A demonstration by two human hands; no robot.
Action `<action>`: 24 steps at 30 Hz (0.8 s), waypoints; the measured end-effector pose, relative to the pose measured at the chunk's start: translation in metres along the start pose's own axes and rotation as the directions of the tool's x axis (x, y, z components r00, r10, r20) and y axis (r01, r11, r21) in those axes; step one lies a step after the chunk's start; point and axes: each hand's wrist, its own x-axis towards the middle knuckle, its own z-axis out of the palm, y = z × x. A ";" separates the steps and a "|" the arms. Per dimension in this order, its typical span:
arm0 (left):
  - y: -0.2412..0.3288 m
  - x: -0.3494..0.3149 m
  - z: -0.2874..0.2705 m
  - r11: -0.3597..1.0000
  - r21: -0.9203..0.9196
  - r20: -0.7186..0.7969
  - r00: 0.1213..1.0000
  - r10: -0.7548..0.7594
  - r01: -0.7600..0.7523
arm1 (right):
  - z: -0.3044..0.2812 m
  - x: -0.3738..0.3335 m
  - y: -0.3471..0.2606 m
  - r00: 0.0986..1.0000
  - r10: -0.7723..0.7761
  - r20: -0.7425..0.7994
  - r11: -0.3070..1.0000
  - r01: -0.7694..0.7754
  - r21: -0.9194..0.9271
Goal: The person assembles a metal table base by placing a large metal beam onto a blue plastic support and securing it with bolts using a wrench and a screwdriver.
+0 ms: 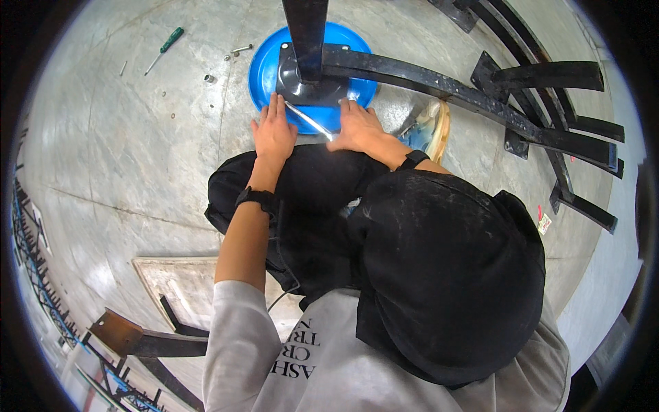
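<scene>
Seemingly empty, the straight-fingered left hand (274,134) meets the black plate (331,92); whether the half-curled right hand (360,128) grips the silver tool (309,120) is unclear.

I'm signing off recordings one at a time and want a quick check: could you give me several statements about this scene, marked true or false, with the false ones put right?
1. The silver tool slants between the left hand and the right hand. True.
2. The screwdriver has a red handle. False: the screwdriver has a green handle.
3. The black plate lies over the blue disc. True.
4. The left hand is clenched in a fist. False: its fingers are stretched out.
5. A shoe shows to the right of the right hand. True.
</scene>
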 end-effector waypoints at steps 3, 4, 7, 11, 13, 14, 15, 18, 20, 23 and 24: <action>-0.001 -0.001 0.001 0.999 -0.027 -0.004 1.000 -0.017 0.017 | 0.000 0.001 0.000 1.000 -0.024 -0.014 1.000 0.024 0.001; -0.002 -0.002 0.001 0.999 -0.031 0.000 1.000 -0.027 0.027 | -0.001 0.002 -0.001 1.000 -0.025 -0.010 1.000 0.025 0.002; 0.000 -0.003 0.001 0.997 -0.055 0.041 0.998 -0.043 0.045 | -0.002 0.005 -0.002 0.999 0.008 0.049 0.999 -0.006 -0.038; 0.000 -0.005 0.001 0.997 -0.027 0.087 0.994 -0.065 0.067 | -0.003 0.004 -0.004 0.999 0.015 0.032 0.997 -0.013 -0.075; -0.002 -0.004 0.003 0.997 -0.049 0.102 0.994 -0.050 0.055 | -0.007 0.004 -0.006 0.999 0.016 0.051 0.997 -0.012 -0.074; -0.003 -0.004 0.004 0.997 -0.050 0.101 0.994 -0.050 0.055 | -0.008 0.004 -0.006 0.998 0.023 0.066 0.997 -0.018 -0.073; -0.003 -0.003 0.005 0.997 -0.065 0.109 0.993 -0.043 0.050 | -0.009 0.004 -0.006 0.996 0.031 0.080 0.997 -0.025 -0.072; -0.006 -0.001 0.010 0.996 -0.084 0.110 0.994 -0.019 0.028 | -0.016 0.006 -0.006 0.991 0.017 0.131 0.998 -0.010 -0.061; -0.009 0.000 0.013 0.996 -0.093 0.086 0.996 -0.005 0.013 | -0.019 0.006 -0.008 0.990 0.019 0.141 0.998 -0.011 -0.057; -0.010 0.002 0.012 0.996 -0.087 0.070 0.997 -0.015 0.021 | -0.011 0.004 -0.007 0.997 -0.005 0.072 0.999 0.009 -0.049; -0.009 -0.001 0.010 0.996 -0.084 0.087 0.996 -0.022 0.030 | -0.005 0.004 -0.003 1.000 -0.022 -0.005 0.999 0.022 -0.047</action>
